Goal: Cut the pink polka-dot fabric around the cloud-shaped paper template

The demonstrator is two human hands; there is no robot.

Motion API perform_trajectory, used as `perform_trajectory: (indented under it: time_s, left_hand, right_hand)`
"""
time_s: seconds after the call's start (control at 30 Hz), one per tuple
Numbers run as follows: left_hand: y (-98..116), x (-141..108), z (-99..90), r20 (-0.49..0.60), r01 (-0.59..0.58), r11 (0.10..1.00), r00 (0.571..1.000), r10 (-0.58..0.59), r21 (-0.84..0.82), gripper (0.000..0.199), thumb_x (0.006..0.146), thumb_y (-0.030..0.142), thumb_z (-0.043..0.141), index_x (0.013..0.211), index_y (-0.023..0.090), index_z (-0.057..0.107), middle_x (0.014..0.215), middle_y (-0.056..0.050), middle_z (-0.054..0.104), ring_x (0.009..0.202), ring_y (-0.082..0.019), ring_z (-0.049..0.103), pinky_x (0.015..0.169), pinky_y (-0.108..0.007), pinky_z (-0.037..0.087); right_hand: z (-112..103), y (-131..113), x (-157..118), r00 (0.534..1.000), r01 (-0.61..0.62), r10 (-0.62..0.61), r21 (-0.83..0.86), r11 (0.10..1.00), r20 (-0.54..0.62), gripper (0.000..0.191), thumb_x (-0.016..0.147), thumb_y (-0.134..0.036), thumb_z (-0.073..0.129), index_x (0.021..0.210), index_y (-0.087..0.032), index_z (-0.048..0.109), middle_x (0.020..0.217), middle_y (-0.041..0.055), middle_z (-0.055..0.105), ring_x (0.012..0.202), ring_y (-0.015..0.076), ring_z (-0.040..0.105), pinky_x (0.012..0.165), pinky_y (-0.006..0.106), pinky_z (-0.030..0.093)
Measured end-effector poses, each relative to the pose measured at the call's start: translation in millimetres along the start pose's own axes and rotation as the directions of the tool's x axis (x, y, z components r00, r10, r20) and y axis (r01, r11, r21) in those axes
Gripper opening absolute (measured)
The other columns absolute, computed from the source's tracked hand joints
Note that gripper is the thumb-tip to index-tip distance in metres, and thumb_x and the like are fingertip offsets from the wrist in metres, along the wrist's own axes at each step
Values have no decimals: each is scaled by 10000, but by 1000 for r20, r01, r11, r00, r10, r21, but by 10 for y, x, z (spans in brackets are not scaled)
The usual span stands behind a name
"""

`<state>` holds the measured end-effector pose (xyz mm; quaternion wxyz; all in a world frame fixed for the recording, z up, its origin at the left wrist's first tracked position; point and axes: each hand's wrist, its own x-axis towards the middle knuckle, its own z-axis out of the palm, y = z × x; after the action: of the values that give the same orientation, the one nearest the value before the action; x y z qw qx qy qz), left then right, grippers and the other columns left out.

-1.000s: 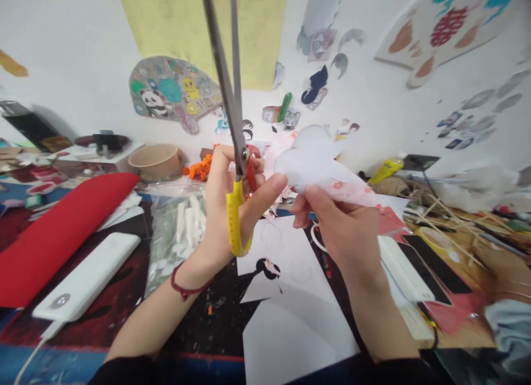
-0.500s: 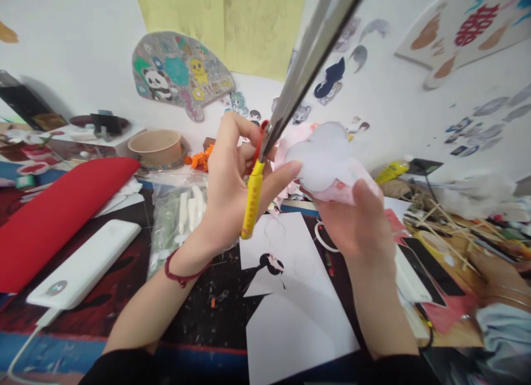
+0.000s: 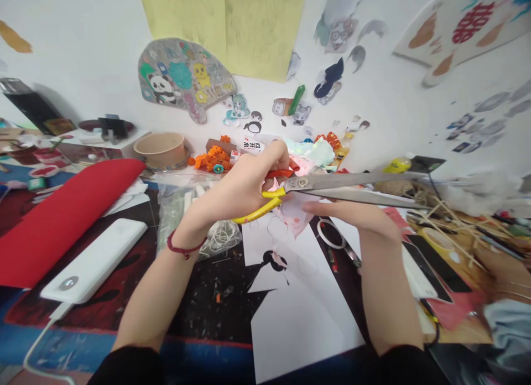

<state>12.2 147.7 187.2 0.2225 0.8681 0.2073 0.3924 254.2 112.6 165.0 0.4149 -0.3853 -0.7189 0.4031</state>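
Note:
My left hand (image 3: 249,180) is closed round the red and yellow handles of a pair of scissors (image 3: 302,183). The long blades point right, slightly parted, and pass above my right hand (image 3: 344,211). Pink patterned paper or cloth (image 3: 295,222) with a pale piece hangs between the hands, below the blades. My right hand's fingertips are at its right edge, pinching it; part of that hand is behind the blades. White paper sheets (image 3: 298,318) with faint pencil outlines and a small black-and-pink cut-out (image 3: 274,260) lie on the dark mat below.
A power bank (image 3: 95,258) with a cable and a red object (image 3: 70,219) lie left. Behind are a round container (image 3: 161,148) and orange decorations (image 3: 213,159). White tape (image 3: 331,234), sticks and another person's arm (image 3: 504,280) are at right.
The scissors have swung from pointing up toward the camera to pointing right. The pale cloud-shaped piece and pink material have moved down and left, with my right hand lower and turned inward.

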Motion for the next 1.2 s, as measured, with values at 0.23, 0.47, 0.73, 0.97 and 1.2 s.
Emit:
perform_trajectory:
  time_s: [0.23,0.47,0.73,0.97,1.2]
  left_hand:
    - [-102,48,179,-235,5,947,968,-85,-320,450,687,281,873,879,242,468,861,-8,642,735,-166,616,617,-298,475]
    - [-28,51,430,-316,29,864,924,-215,-503,551,629,258,937,885,239,450,719,66,556,539,-82,495,467,-225,378]
    - [-55,50,346,-312,8,864,931,-190,-503,577,615,308,956,839,234,429,705,66,511,530,-72,457,444,-217,362]
    - [-101,86,389,-380,23,878,896,-231,-478,572,609,356,956,845,218,454,720,57,528,548,-59,453,453,-194,361]
    - [-100,79,407,-403,46,898,883,-242,-438,575,593,375,960,823,206,461,743,57,548,541,-48,461,436,-177,365]
  right_hand:
    - [212,-56,17,923,92,-135,-136,986,-360,207,797,-403,822,754,-210,761,659,-29,642,600,124,551,569,267,446]
    - [296,-166,7,827,235,-214,-26,972,-520,298,798,-429,821,634,-207,708,591,-31,608,529,98,498,506,243,424]
    - [288,-156,8,916,166,-132,58,984,-378,262,742,-418,865,832,-184,790,731,1,729,632,139,646,590,260,540]
    - [305,-98,42,900,166,-135,39,985,-415,231,767,-395,842,728,-183,759,662,-10,699,591,133,630,537,250,526]
    - [292,-100,42,900,165,-102,114,980,-424,162,756,-325,862,849,-211,797,788,12,758,678,164,689,596,277,579]
